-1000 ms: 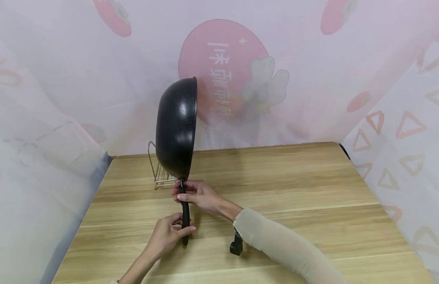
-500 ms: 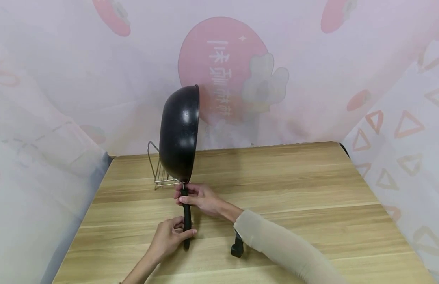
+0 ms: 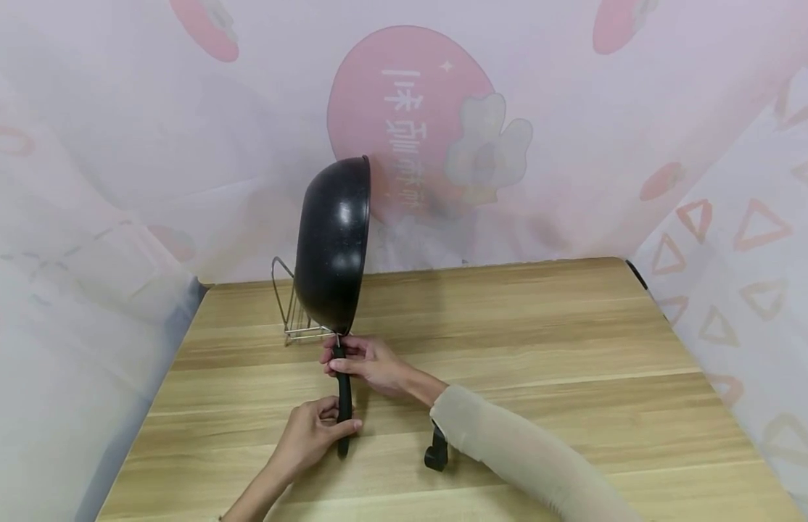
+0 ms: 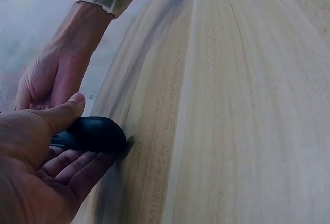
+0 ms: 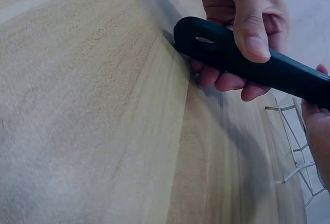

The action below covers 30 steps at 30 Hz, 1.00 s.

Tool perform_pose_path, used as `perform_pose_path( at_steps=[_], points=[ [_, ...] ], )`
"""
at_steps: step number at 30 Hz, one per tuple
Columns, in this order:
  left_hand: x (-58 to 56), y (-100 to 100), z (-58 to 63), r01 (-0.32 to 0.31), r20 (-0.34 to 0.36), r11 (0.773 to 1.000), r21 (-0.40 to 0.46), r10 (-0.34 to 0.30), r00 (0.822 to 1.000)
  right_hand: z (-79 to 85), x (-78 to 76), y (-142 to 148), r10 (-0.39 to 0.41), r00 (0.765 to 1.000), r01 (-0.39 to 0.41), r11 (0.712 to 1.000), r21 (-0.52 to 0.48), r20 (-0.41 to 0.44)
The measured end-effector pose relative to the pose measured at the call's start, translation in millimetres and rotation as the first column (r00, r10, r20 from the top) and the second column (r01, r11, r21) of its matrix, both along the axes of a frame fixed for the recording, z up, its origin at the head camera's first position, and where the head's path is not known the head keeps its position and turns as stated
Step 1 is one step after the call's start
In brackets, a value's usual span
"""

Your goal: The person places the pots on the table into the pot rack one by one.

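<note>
A black pan (image 3: 332, 243) stands on edge, bowl up and its underside facing left, with its black handle (image 3: 343, 402) pointing down to the wooden table (image 3: 541, 341). My left hand (image 3: 331, 429) grips the lower end of the handle, thumb across it. My right hand (image 3: 344, 360) grips the top of the handle just under the bowl. In the left wrist view my left hand (image 4: 56, 147) wraps the handle end (image 4: 95, 134), which touches the table. The right wrist view has the left hand (image 5: 242, 28) curled round the handle (image 5: 258, 64).
A wire rack (image 3: 291, 315) stands on the table just behind the pan, at the back left; it also shows as the wire rack (image 5: 299, 147) in the right wrist view. Patterned pink and white sheets wall the table on three sides. A black wrist mount (image 3: 436, 449) hangs under my right forearm.
The pan has come down slightly and shifted a little to the right. Both hands keep the same grip on the handle.
</note>
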<state>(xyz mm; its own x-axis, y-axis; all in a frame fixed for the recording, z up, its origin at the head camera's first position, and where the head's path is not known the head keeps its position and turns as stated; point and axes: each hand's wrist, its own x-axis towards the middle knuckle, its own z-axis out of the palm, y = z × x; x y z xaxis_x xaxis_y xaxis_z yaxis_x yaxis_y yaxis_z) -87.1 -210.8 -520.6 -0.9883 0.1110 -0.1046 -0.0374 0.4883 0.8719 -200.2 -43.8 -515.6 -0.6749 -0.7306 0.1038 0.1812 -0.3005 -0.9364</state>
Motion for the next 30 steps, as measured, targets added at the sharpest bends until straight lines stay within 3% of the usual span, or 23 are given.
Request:
perform_pose_path(
  at_steps=[11,17,30],
  points=[
    [-0.1,1.2,0.1,-0.003,0.016,1.000,-0.015,0.003,1.000,-6.5,-1.8,1.7,0.017,0.999,-0.016,1.000,-0.023,0.038],
    [-3.5,-0.6,-1.0,-0.011,0.017,0.999,-0.047,0.011,1.000,-5.5,-2.0,0.7,-0.003,0.995,0.005,1.000,-0.018,0.103],
    [-5.1,-4.9,-2.9,0.018,0.033,1.000,-0.014,-0.017,0.999,-1.5,-1.6,0.7,-0.014,0.990,0.009,0.999,0.039,0.141]
  ],
)
